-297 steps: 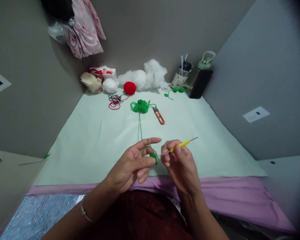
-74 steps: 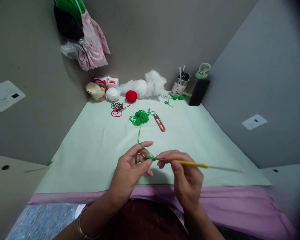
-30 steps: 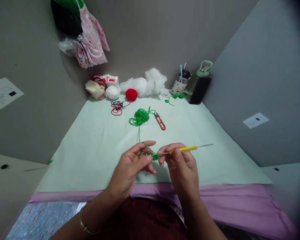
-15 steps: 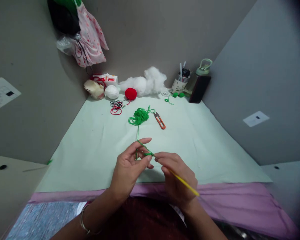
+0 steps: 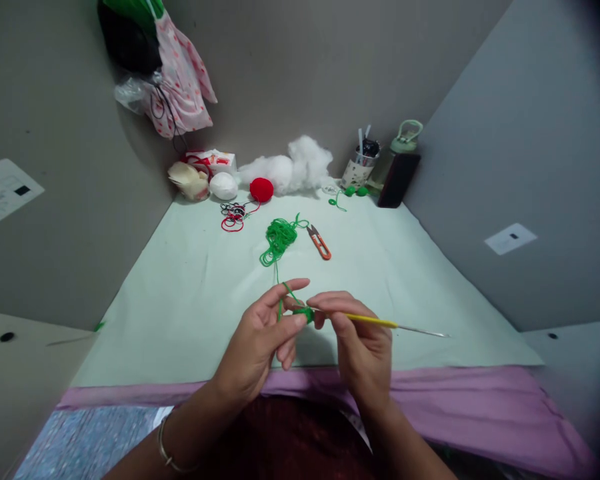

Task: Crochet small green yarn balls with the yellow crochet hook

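My left hand point(image 5: 260, 333) pinches a small green crochet piece point(image 5: 307, 313) between thumb and fingers. Green yarn point(image 5: 291, 291) runs over its raised index finger and back to a loose heap of green yarn point(image 5: 280, 237) on the table. In my right hand point(image 5: 363, 340) is a crochet hook point(image 5: 373, 321) with a yellow grip, held nearly level; its bare metal end points right. The hook's working tip meets the crochet piece, partly hidden by my fingers. Both hands are close together above the table's front edge.
Orange thread snips point(image 5: 320, 243) lie beside the heap. Farther back are a red yarn ball point(image 5: 261, 190), a white ball point(image 5: 223, 186), tangled yarn scraps point(image 5: 233, 215), white stuffing point(image 5: 300, 163), small green balls point(image 5: 356, 191), a pen cup point(image 5: 357, 172), a bottle point(image 5: 405, 140) and a dark phone-like slab point(image 5: 399, 180).
My right hand has turned, swinging the hook from slanting down toward me to nearly level. The crochet piece shows more. The yarn heap has shifted and stretched slightly toward me.
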The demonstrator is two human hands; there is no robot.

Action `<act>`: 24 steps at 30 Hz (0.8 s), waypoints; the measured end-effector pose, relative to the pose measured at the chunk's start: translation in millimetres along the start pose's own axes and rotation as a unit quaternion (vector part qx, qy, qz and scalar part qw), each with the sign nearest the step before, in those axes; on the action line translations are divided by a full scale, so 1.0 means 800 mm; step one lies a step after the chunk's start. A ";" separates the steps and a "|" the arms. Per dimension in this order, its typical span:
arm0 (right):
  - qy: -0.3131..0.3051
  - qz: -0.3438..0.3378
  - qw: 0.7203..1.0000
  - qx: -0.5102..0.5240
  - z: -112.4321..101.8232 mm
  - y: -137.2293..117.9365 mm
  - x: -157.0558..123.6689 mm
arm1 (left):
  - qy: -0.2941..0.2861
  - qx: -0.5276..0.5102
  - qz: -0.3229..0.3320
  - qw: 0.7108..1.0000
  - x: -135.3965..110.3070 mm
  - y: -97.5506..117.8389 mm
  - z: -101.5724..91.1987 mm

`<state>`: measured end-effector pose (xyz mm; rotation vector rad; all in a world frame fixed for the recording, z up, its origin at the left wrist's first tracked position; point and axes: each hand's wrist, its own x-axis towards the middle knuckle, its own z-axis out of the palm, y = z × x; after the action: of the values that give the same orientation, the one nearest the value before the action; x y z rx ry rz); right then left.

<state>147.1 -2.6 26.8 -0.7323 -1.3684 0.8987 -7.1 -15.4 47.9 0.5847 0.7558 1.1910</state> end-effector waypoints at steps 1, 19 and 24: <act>-0.004 -0.012 0.999 -0.029 0.001 0.000 -0.002 | 0.006 0.013 0.015 1.000 0.000 -0.004 0.000; 0.009 0.061 0.998 0.033 -0.007 0.009 -0.002 | -0.011 -0.015 0.014 1.000 0.003 -0.009 0.000; 0.020 0.109 0.987 0.116 -0.007 0.006 0.004 | -0.008 -0.008 0.015 1.000 0.002 -0.005 -0.001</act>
<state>152.1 3.0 23.5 -0.7242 -1.1378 1.1887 -4.8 -15.3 44.0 0.5940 0.7258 1.2169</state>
